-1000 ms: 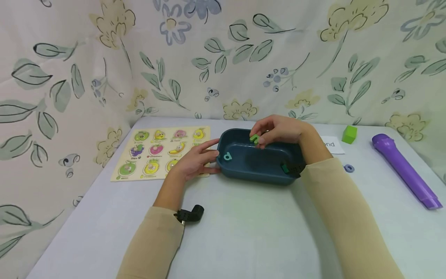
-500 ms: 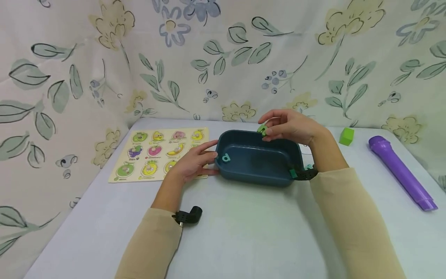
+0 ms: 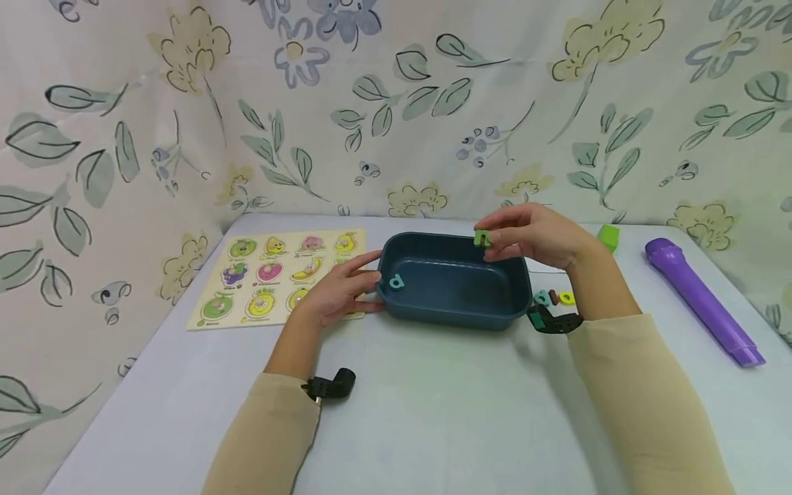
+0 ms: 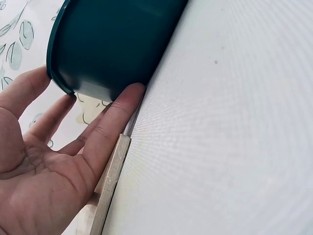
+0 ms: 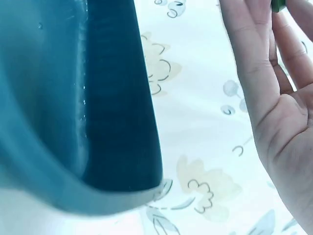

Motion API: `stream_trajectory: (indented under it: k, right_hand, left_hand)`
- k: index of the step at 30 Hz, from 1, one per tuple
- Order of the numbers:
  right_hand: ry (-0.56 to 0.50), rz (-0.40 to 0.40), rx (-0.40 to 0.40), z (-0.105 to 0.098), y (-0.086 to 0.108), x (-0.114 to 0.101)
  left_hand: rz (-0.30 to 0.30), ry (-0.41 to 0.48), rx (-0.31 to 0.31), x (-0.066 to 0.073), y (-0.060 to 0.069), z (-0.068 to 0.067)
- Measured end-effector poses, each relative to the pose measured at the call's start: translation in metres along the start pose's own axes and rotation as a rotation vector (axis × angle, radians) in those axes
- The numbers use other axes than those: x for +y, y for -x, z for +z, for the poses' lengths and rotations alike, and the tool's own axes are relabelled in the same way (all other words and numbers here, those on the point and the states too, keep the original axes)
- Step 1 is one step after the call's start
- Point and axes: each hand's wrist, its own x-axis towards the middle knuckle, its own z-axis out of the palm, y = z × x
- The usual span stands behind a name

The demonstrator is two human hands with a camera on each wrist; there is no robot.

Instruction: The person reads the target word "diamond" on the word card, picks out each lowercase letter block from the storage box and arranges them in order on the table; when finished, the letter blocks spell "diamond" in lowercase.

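Observation:
A dark blue-green basin (image 3: 454,317) stands on the white table, with a teal letter (image 3: 397,282) lying at its left end. My left hand (image 3: 340,292) touches the basin's left end; in the left wrist view its fingers (image 4: 105,127) stretch along the outer wall and rim. Above the basin's back right rim, my right hand (image 3: 541,237) pinches a small green letter (image 3: 482,238) between thumb and fingers. Only an edge of that letter (image 5: 278,5) shows at the top of the right wrist view.
Left of the basin lies a fruit picture board (image 3: 254,316). On the right are a teal letter (image 3: 542,298), a dark red piece (image 3: 553,297), a yellow ring-like piece (image 3: 566,298), a green block (image 3: 609,238), a purple microphone (image 3: 702,299) and a partly hidden white card (image 3: 547,280).
My right hand has moved right with the green letter, from over the basin's middle to its back right rim. Small pieces right of the basin have come into view. My left hand stays at the basin.

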Motion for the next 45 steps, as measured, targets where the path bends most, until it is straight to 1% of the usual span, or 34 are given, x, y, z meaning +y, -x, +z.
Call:
stream_trajectory:
  k: [10,13,15,17,20,28,30,34,37,40,42,44,45]
  right_hand:
    - [-0.022,0.009,0.1,-0.005,0.016,0.006]
    - [-0.05,0.0,0.105,-0.009,0.022,0.01]
    - [-0.089,-0.014,0.095,-0.012,0.027,0.013]
    - [-0.103,-0.019,0.093,-0.015,0.032,0.016]
    - [-0.096,-0.007,0.117,-0.019,0.039,0.02]
    - [-0.032,0.03,0.203,-0.032,0.059,0.028]
    - [-0.032,0.038,0.224,-0.035,0.064,0.03]
    - [-0.072,0.022,0.248,-0.045,0.076,0.037]
    - [-0.108,0.019,0.265,-0.054,0.087,0.043]
    - [-0.102,0.056,0.324,-0.063,0.102,0.051]
    - [-0.093,0.078,0.379,-0.07,0.113,0.057]
    - [-0.114,0.076,0.422,-0.077,0.125,0.062]
    - [-0.135,0.063,0.431,-0.08,0.131,0.065]
  left_hand:
    - [0.001,-0.006,0.006,0.002,0.0,-0.002]
    - [0.003,-0.005,0.002,0.003,0.001,-0.003]
    - [0.003,-0.002,0.004,0.002,0.0,-0.003]
    - [0.001,-0.001,0.006,0.002,0.001,-0.003]
    - [-0.003,0.0,0.01,0.001,0.001,-0.003]
    - [-0.008,0.002,0.032,0.0,0.001,-0.006]
    - [-0.014,0.009,0.037,0.0,0.002,-0.007]
    - [-0.012,0.016,0.036,-0.002,0.004,-0.008]
    - [-0.006,0.015,0.026,-0.002,0.003,-0.007]
    - [-0.003,0.008,0.015,-0.002,0.002,-0.006]
    - [-0.001,0.006,0.007,-0.003,0.0,-0.005]
    - [-0.001,0.005,0.005,-0.002,-0.001,-0.004]
    - [-0.001,0.005,0.006,-0.002,-0.002,-0.003]
